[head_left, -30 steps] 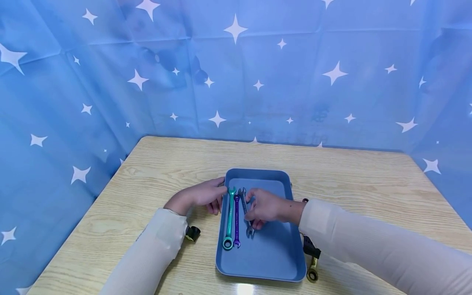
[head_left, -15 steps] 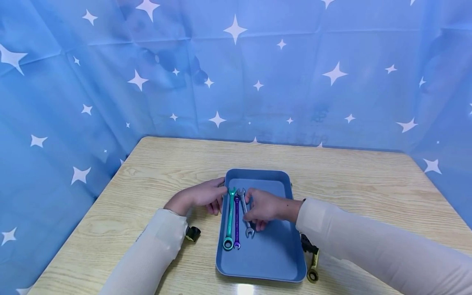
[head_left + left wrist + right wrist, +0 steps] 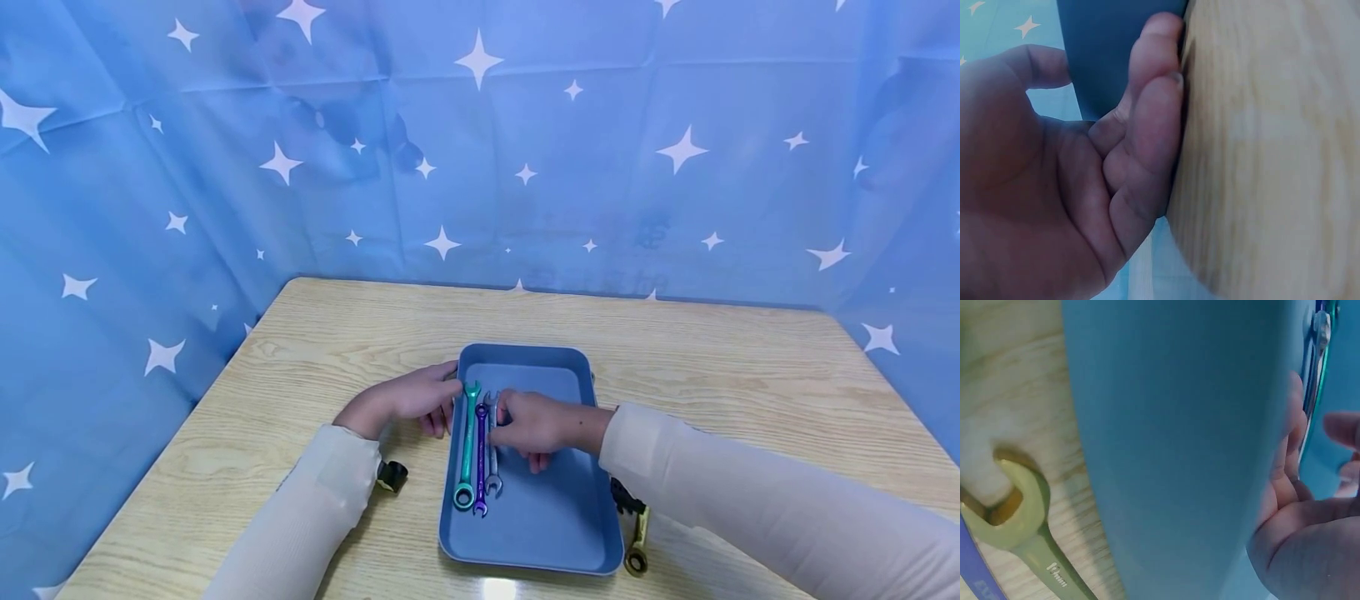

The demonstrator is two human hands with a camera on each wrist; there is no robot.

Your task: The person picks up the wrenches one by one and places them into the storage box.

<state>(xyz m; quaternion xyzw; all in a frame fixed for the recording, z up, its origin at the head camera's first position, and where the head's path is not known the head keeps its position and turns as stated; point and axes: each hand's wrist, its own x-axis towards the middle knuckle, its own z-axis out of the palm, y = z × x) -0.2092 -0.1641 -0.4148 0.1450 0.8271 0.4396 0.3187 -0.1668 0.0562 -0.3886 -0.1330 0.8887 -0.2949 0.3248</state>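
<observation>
A shallow blue tray [image 3: 540, 533] holds a green wrench [image 3: 468, 442], a purple wrench [image 3: 482, 458] and a silver wrench [image 3: 492, 467], side by side along its left part. My left hand [image 3: 412, 396] holds the tray's left wall, thumb at the rim [image 3: 1072, 81] and bent fingers [image 3: 1157, 125] low against the outside. Over the silver wrench is my right hand [image 3: 536, 421], thumb and index fingertips right at its shaft and covering part of it. In the right wrist view the thumb and fingers stand apart, with the wrenches beyond them.
A gold wrench [image 3: 1029, 512] lies on the wooden table [image 3: 360, 333], just outside the tray's right wall, with a purple tool [image 3: 975, 569] beside it. A black wrist piece [image 3: 392, 475] sits by the left sleeve. A blue star-printed curtain [image 3: 480, 167] hangs behind the table.
The silver wrench has shifted left and straightened until nearly parallel with the purple one, my right hand moving with it. The purple wrench has slid slightly nearer. My left hand stays put.
</observation>
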